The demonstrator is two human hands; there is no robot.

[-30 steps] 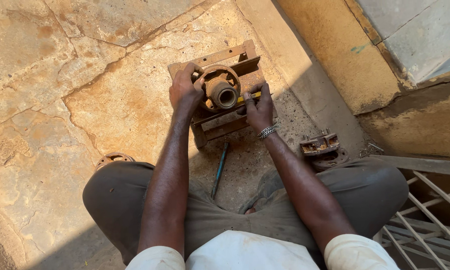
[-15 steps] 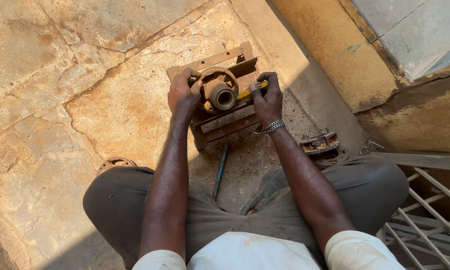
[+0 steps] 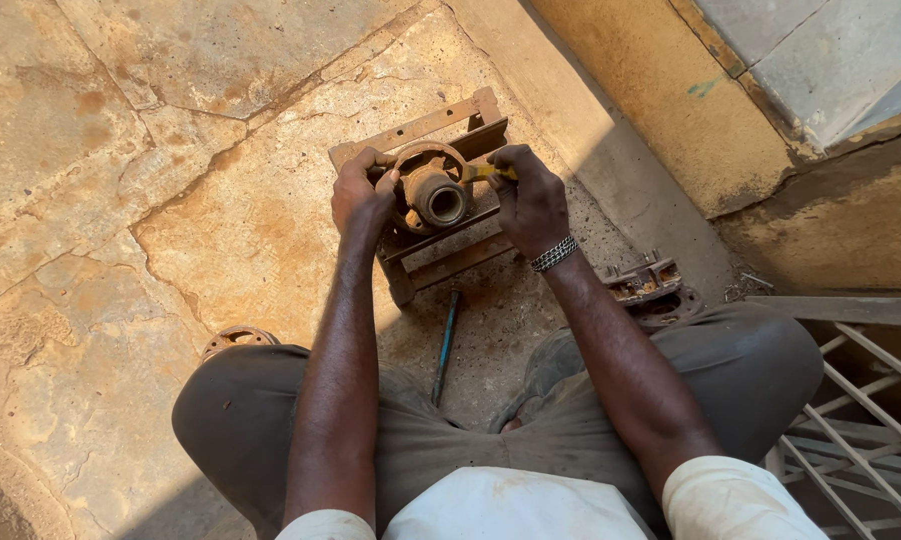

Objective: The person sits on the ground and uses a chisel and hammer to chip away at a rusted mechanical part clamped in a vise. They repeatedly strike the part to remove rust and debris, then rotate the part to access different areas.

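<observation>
A rusty round hub part [image 3: 434, 192] with a hollow shaft sits on a rusty metal frame [image 3: 440, 130] on the stone floor. My left hand [image 3: 362, 195] grips the hub's left rim. My right hand [image 3: 530, 198], with a metal bracelet at the wrist, holds a yellow-handled tool [image 3: 486, 172] against the hub's right side. I crouch over it, knees apart.
A blue-handled tool [image 3: 444, 345] lies on the floor between my legs. A rusty ring [image 3: 236, 340] lies by my left knee, another metal part [image 3: 645, 282] by my right knee. A yellow wall runs at right, a metal grille [image 3: 860, 400] at bottom right.
Both hands stay on the hub. My right hand has shifted the yellow-handled tool slightly along the hub's right side, and the view has moved a little.
</observation>
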